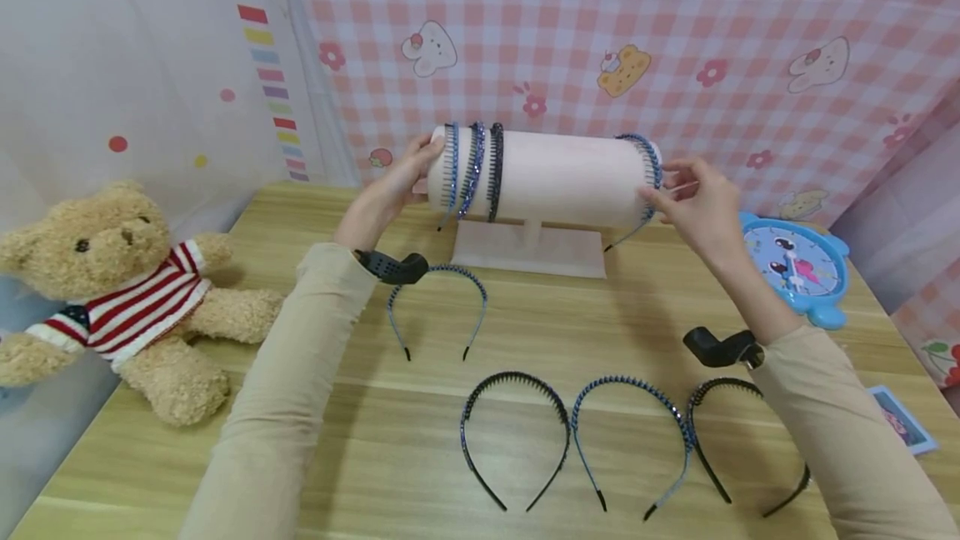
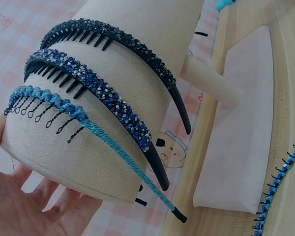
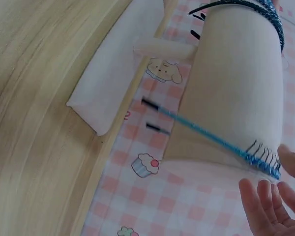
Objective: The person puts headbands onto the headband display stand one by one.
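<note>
A pale fabric-covered roll point(image 1: 562, 177) lies sideways on its stand base point(image 1: 517, 252). My left hand point(image 1: 390, 186) holds its left end, thumb at the near side and fingers behind. Near that end sit a light blue braided headband point(image 2: 132, 161), a blue glittery headband point(image 2: 105, 98) and a black beaded headband point(image 2: 137, 48), side by side. Around the right end of the roll is another blue headband point(image 3: 206, 132), its comb teeth against the fabric. My right hand point(image 1: 701, 202) is beside this headband with thumb and fingers spread apart, fingertips close to its beaded top.
On the wooden table lie several headbands: a blue one point(image 1: 438, 269) by the base, a dark one point(image 1: 516, 375), a blue one point(image 1: 630, 380) and another dark one point(image 1: 708, 390). A teddy bear point(image 1: 142, 298) sits left; a blue clock point(image 1: 798, 265) and small framed picture point(image 1: 900, 419) are right.
</note>
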A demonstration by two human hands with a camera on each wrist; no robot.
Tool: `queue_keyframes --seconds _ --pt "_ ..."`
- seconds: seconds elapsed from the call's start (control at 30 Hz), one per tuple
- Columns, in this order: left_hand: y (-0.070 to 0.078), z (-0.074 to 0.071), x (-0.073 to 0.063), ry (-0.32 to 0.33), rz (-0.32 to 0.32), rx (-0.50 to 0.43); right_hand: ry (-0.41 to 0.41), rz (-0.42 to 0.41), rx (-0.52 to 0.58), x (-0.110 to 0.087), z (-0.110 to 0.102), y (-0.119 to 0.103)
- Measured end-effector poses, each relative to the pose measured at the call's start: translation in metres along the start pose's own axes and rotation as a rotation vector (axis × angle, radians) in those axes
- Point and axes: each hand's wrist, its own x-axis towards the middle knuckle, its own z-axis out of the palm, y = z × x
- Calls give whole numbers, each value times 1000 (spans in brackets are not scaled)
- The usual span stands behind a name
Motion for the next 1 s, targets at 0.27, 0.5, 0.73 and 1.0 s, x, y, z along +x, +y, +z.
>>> queue_keyframes --seconds 0.27,0.5,0.73,1.0 --pt "1 -1 0 11 0 9 -165 -5 3 19 -21 9" --pt "-1 0 -2 4 12 35 -519 -275 26 45 -29 30" --pt "-2 0 -1 -9 17 34 -638 -273 -19 56 -30 21" --pt "-2 -2 0 -4 3 28 -679 -39 -139 59 -29 10"
